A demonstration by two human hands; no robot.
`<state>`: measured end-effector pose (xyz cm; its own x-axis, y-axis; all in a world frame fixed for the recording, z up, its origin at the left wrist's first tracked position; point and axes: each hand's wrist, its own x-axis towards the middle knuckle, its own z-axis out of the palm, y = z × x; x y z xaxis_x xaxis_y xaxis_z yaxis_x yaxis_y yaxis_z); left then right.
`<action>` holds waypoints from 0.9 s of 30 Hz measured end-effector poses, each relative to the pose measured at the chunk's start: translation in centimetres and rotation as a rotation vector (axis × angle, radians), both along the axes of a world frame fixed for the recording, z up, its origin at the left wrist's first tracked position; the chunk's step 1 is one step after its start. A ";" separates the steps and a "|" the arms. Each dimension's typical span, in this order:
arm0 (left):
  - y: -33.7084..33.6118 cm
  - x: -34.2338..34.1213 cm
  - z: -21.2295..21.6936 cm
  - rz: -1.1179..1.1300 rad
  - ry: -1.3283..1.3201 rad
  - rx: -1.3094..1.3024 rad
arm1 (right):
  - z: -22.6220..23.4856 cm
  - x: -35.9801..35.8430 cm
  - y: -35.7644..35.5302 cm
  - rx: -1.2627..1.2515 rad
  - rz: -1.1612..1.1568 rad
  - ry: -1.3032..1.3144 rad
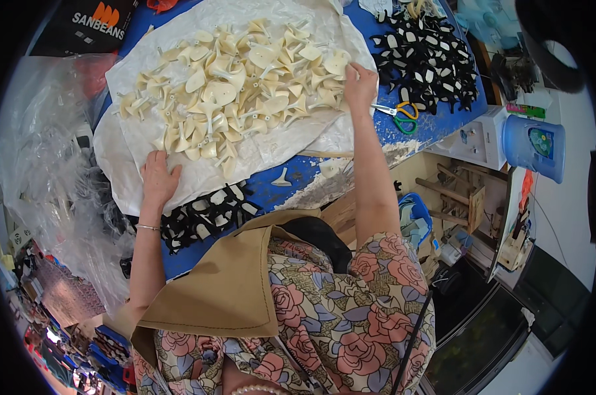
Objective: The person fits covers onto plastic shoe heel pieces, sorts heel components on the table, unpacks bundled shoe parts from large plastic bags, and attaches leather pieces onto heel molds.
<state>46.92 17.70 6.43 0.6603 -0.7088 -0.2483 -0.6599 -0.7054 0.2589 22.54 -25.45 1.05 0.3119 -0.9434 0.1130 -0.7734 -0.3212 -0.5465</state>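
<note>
Head view, looking down on a blue worktable (281, 191). Item one: heap of cream-coloured plastic pieces (238, 85), fan-bladed with short stems, piled in the upper centre of the frame on a white woven sheet (133, 164) spread over the table. Right hand (360, 85): upper right of centre, resting at the right edge of the heap, fingers curled down onto the sheet and the nearest cream pieces; whether anything is pinched between them cannot be told. Left hand (158, 176): left of centre, laid flat and open on the lower left margin of the sheet, palm down, holding nothing; thin bracelet (148, 228) at the wrist. One stray cream piece (282, 179) lies alone on bare blue table just below the sheet. Black-and-white pieces of like shape: one cluster (209, 214) at the sheet's lower edge, near the left hand; a larger cluster (426, 56) in the upper right. Scissors with yellow and green handles (400, 116) lie between the right hand and that larger cluster. Clear plastic bags (41, 158) at the left. Blue water bottle on a white dispenser (535, 146) at the right, off the table.
</note>
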 end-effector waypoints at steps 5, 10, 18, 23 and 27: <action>0.3 0.1 0.0 0.006 -0.005 -0.004 | 1.0 1.6 -0.8 0.034 0.116 -0.211; 0.6 0.2 0.0 0.022 0.000 -0.001 | 1.2 3.3 -0.5 0.047 0.239 -0.231; 0.4 -0.1 0.5 0.021 -0.008 -0.007 | 2.2 2.3 -2.4 0.478 0.174 -0.797; 0.4 0.0 0.5 0.034 -0.003 -0.022 | 0.3 1.6 -2.7 0.916 0.339 -1.249; 0.4 0.0 0.1 0.033 0.003 -0.022 | 1.9 2.3 -0.2 1.036 0.302 -1.395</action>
<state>46.92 18.13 6.53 0.6823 -0.6922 -0.2353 -0.6357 -0.7207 0.2765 24.84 -25.69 2.99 0.6754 -0.7259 -0.1298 0.4206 0.5238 -0.7408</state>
